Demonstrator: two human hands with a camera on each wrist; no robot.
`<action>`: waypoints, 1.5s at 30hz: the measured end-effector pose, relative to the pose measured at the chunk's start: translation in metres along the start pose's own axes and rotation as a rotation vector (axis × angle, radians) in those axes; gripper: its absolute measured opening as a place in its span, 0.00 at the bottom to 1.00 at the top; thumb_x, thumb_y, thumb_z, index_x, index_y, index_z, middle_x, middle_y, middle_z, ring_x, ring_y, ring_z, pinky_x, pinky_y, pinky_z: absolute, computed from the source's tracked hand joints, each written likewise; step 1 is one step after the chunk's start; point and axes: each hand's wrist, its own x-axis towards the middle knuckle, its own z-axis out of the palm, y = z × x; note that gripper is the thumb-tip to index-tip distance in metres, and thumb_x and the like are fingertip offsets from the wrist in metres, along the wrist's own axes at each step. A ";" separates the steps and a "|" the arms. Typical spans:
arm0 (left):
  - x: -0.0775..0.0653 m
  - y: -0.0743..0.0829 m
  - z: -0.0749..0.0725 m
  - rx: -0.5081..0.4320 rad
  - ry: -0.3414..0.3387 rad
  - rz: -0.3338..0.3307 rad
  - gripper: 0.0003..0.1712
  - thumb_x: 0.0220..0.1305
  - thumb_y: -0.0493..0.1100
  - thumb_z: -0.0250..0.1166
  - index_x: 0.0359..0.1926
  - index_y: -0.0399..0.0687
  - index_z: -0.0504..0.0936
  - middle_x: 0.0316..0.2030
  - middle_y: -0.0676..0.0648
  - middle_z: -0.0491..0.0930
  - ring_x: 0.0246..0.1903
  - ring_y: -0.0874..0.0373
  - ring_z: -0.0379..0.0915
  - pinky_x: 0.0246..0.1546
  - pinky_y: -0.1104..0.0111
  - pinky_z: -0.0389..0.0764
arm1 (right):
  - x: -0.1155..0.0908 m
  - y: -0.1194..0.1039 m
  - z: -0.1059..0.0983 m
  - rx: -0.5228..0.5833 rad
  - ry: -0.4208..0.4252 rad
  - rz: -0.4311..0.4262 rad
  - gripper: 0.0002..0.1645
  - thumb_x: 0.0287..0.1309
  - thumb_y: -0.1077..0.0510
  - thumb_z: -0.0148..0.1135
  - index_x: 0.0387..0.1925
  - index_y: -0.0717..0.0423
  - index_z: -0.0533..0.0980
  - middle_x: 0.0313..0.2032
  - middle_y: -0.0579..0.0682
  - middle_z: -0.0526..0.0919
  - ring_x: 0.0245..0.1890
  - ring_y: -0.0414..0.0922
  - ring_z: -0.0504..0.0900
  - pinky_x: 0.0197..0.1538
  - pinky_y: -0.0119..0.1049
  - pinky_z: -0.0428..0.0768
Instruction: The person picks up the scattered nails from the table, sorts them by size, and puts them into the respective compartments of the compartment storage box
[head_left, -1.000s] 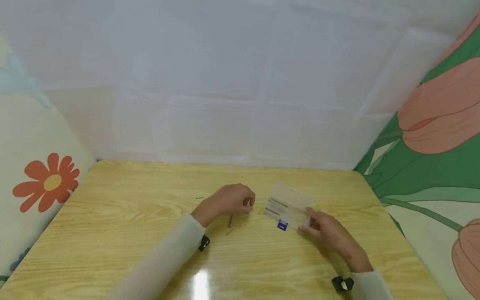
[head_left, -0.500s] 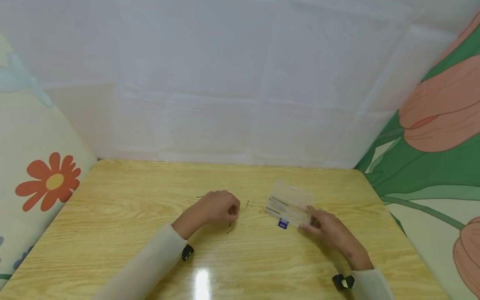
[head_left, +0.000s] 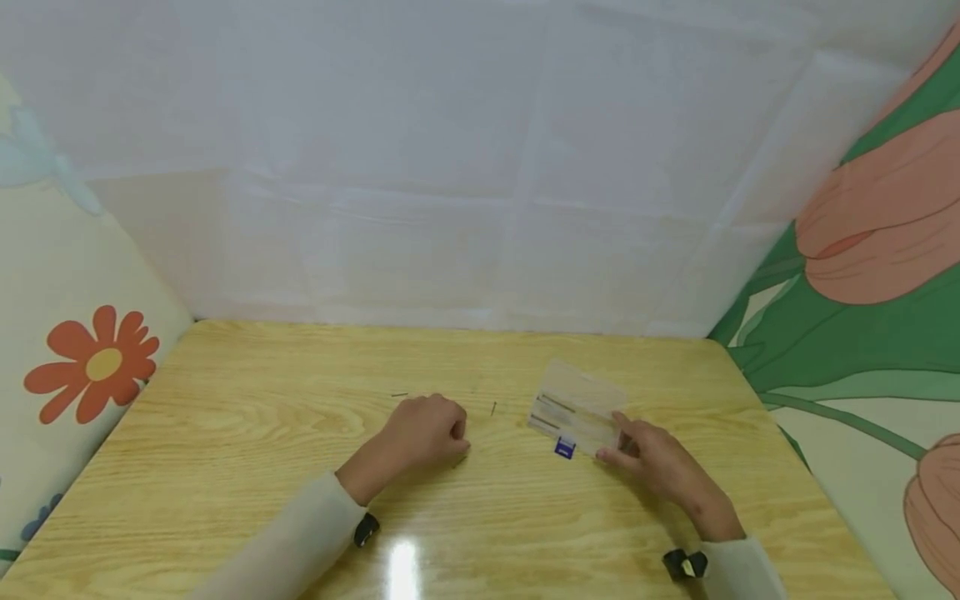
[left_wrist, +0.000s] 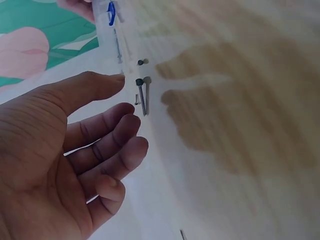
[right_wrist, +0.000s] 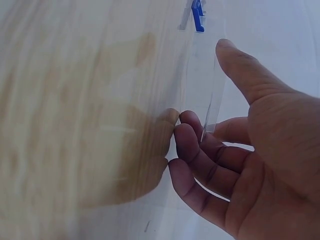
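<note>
My left hand (head_left: 427, 429) is low over the middle of the table, thumb and fingertips apart with nothing between them. Just beyond those fingertips, in the left wrist view, lies a long dark-headed nail (left_wrist: 142, 96), and a short nail (left_wrist: 136, 99) is close beside it. My right hand (head_left: 656, 458) holds the right end of a clear plastic box (head_left: 577, 387), thumb on one side and fingers curled at the other. Two long nails (head_left: 558, 404) lie in that box, and a blue latch (head_left: 565, 447) sticks out at its front.
One small nail (head_left: 493, 408) lies between my left hand and the box. Another thin nail (head_left: 400, 395) rests behind the left hand. A white sheet (head_left: 480, 208) hangs at the table's far edge, with patterned coverings at both sides.
My left hand has moved left and nearer to me, uncovering a small nail and now hiding the long nail in the head view. The right hand and box stay in place.
</note>
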 end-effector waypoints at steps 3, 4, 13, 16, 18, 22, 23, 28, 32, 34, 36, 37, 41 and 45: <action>-0.002 0.001 0.002 -0.022 -0.001 -0.012 0.18 0.62 0.47 0.73 0.20 0.58 0.75 0.18 0.60 0.71 0.18 0.63 0.64 0.21 0.66 0.68 | 0.000 -0.001 0.000 0.001 0.002 0.001 0.51 0.67 0.41 0.67 0.73 0.73 0.60 0.33 0.43 0.79 0.34 0.38 0.77 0.42 0.44 0.79; -0.002 0.001 0.003 -0.020 -0.001 -0.013 0.18 0.62 0.46 0.73 0.20 0.58 0.75 0.18 0.61 0.71 0.18 0.64 0.64 0.21 0.66 0.68 | 0.000 -0.001 0.000 0.001 0.003 0.003 0.51 0.67 0.41 0.67 0.73 0.73 0.60 0.34 0.43 0.79 0.34 0.38 0.77 0.42 0.44 0.79; -0.005 -0.002 0.005 -0.021 -0.007 0.016 0.18 0.60 0.44 0.74 0.19 0.58 0.75 0.18 0.60 0.70 0.18 0.64 0.63 0.20 0.67 0.68 | 0.000 -0.001 0.000 0.007 0.001 0.004 0.51 0.67 0.41 0.66 0.73 0.74 0.60 0.33 0.43 0.78 0.33 0.39 0.77 0.41 0.43 0.78; -0.005 -0.004 0.005 -0.043 -0.011 0.022 0.18 0.60 0.43 0.74 0.19 0.58 0.75 0.18 0.60 0.70 0.19 0.64 0.63 0.21 0.67 0.68 | 0.000 -0.001 0.000 0.002 0.007 -0.001 0.51 0.67 0.41 0.67 0.73 0.73 0.60 0.33 0.43 0.78 0.32 0.39 0.76 0.40 0.42 0.78; -0.005 -0.004 0.004 -0.053 -0.010 0.026 0.18 0.60 0.41 0.72 0.19 0.57 0.74 0.17 0.60 0.69 0.18 0.64 0.61 0.20 0.67 0.66 | 0.000 0.000 0.000 0.000 0.009 -0.002 0.51 0.67 0.41 0.67 0.73 0.73 0.60 0.33 0.43 0.78 0.32 0.39 0.76 0.40 0.41 0.77; -0.004 -0.006 0.003 -0.060 0.000 0.024 0.19 0.56 0.33 0.65 0.16 0.57 0.69 0.15 0.60 0.61 0.17 0.64 0.53 0.19 0.68 0.57 | 0.000 0.000 0.001 -0.004 0.014 0.000 0.50 0.67 0.41 0.67 0.73 0.73 0.61 0.33 0.43 0.78 0.32 0.39 0.75 0.40 0.41 0.77; -0.004 -0.006 0.003 -0.062 0.000 0.018 0.19 0.55 0.32 0.63 0.16 0.56 0.67 0.15 0.59 0.59 0.17 0.64 0.50 0.19 0.68 0.55 | 0.000 0.000 0.001 -0.004 0.016 0.001 0.50 0.67 0.41 0.67 0.73 0.73 0.61 0.33 0.43 0.78 0.32 0.39 0.75 0.40 0.41 0.77; -0.003 -0.007 0.001 -0.077 -0.003 -0.002 0.20 0.54 0.33 0.63 0.16 0.55 0.64 0.15 0.58 0.54 0.18 0.63 0.46 0.20 0.67 0.52 | 0.001 0.000 0.001 -0.006 0.014 0.005 0.51 0.67 0.40 0.66 0.73 0.73 0.61 0.34 0.42 0.78 0.33 0.38 0.76 0.41 0.41 0.78; -0.002 -0.008 0.002 -0.084 -0.009 -0.004 0.21 0.57 0.35 0.65 0.16 0.55 0.64 0.15 0.58 0.53 0.17 0.63 0.44 0.19 0.68 0.51 | 0.000 0.001 0.001 -0.004 0.009 -0.001 0.51 0.67 0.40 0.66 0.73 0.73 0.60 0.34 0.41 0.79 0.33 0.38 0.77 0.41 0.42 0.78; -0.001 -0.008 0.003 -0.080 -0.003 0.000 0.23 0.59 0.35 0.64 0.16 0.55 0.62 0.14 0.58 0.51 0.17 0.63 0.43 0.19 0.68 0.50 | 0.000 0.001 0.001 -0.003 0.008 0.000 0.51 0.67 0.40 0.66 0.73 0.73 0.60 0.33 0.42 0.79 0.33 0.38 0.77 0.41 0.42 0.78; 0.000 -0.008 0.005 -0.071 0.001 -0.001 0.23 0.57 0.32 0.62 0.15 0.56 0.60 0.14 0.58 0.49 0.17 0.63 0.42 0.19 0.69 0.48 | 0.000 0.001 0.001 -0.003 0.008 -0.001 0.51 0.67 0.40 0.66 0.73 0.73 0.60 0.33 0.42 0.78 0.33 0.38 0.77 0.41 0.43 0.78; 0.000 -0.008 0.005 -0.065 0.006 -0.002 0.23 0.55 0.31 0.61 0.14 0.56 0.60 0.14 0.58 0.49 0.17 0.63 0.42 0.19 0.69 0.48 | 0.000 0.001 0.001 0.000 0.008 0.002 0.51 0.67 0.40 0.66 0.73 0.73 0.60 0.33 0.42 0.79 0.33 0.38 0.77 0.41 0.43 0.78; 0.000 -0.008 0.006 -0.057 0.014 -0.010 0.22 0.50 0.30 0.61 0.14 0.56 0.61 0.14 0.59 0.51 0.16 0.64 0.44 0.18 0.69 0.49 | 0.000 0.000 0.001 0.000 0.007 0.011 0.51 0.66 0.40 0.67 0.73 0.73 0.61 0.33 0.43 0.79 0.33 0.39 0.77 0.41 0.43 0.78; -0.001 -0.008 0.005 -0.054 0.014 -0.015 0.18 0.49 0.30 0.62 0.14 0.55 0.68 0.13 0.58 0.59 0.15 0.64 0.50 0.17 0.69 0.54 | 0.000 0.000 0.001 0.000 0.009 0.015 0.51 0.66 0.40 0.67 0.73 0.73 0.61 0.34 0.43 0.79 0.33 0.38 0.77 0.42 0.43 0.78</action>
